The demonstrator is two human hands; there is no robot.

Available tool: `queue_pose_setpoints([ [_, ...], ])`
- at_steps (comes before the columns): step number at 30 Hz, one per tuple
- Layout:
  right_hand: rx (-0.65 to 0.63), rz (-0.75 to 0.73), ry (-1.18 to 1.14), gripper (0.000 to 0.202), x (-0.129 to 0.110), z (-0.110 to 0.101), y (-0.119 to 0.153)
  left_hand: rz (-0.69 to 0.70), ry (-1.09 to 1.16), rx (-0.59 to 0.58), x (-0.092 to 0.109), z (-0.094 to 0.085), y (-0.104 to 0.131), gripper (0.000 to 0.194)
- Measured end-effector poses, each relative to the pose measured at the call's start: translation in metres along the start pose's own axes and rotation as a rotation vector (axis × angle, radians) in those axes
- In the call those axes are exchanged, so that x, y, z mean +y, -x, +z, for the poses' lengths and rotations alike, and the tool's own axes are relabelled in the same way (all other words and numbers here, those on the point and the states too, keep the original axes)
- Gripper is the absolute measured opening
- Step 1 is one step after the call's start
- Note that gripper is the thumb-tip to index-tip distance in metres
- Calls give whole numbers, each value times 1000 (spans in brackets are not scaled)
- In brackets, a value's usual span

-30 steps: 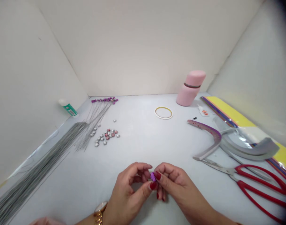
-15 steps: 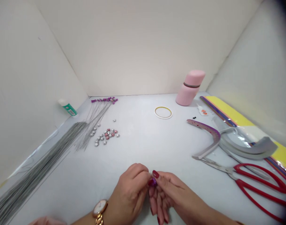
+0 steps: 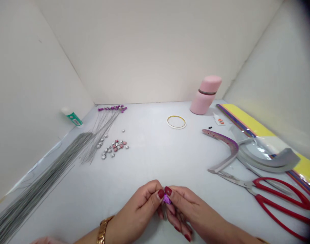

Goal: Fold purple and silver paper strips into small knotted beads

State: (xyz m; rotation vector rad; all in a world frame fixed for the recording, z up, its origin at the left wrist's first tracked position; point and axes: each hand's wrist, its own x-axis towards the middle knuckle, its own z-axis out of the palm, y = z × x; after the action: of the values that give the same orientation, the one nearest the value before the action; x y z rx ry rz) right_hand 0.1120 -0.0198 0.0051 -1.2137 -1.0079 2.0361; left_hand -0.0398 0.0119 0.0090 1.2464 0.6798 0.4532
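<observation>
A small purple folded piece (image 3: 167, 199) is pinched between my two hands near the front middle of the table. My left hand (image 3: 144, 203), with a gold watch band at the wrist, has its thumb and bent fingers closed at the piece's left side. My right hand (image 3: 186, 206) grips it from the right between thumb and fingers, the other fingers curled below. Small silver and pink stars (image 3: 116, 146) lie left of centre. Farther back, purple stars (image 3: 112, 108) top thin wires.
Grey wires (image 3: 55, 173) run along the left beside a green-labelled tube (image 3: 74, 118). A tape ring (image 3: 176, 127) and a pink bottle (image 3: 204, 96) stand farther back. Right: curved paper strips (image 3: 228, 145), red-handled scissors (image 3: 250, 184), a glue tube (image 3: 219, 120) and coloured sheets (image 3: 261, 127).
My left hand has rolled so its thumb now shows and the watch face is turned out of sight. More of the purple piece is visible, and my right fingers have shifted slightly.
</observation>
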Motion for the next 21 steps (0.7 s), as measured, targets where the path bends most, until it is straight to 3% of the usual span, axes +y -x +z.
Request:
queue_pose_setpoints([
  [8,-1,-55,-35,48,2,0,-1,-37,128,55,-2,2,1,30],
  [17,48,-72,54,47,6,1,-1,15,-64,61,9,5,5,26],
  [21,42,-80,29,46,3,3,0,7,80,31,3,6,1,23],
])
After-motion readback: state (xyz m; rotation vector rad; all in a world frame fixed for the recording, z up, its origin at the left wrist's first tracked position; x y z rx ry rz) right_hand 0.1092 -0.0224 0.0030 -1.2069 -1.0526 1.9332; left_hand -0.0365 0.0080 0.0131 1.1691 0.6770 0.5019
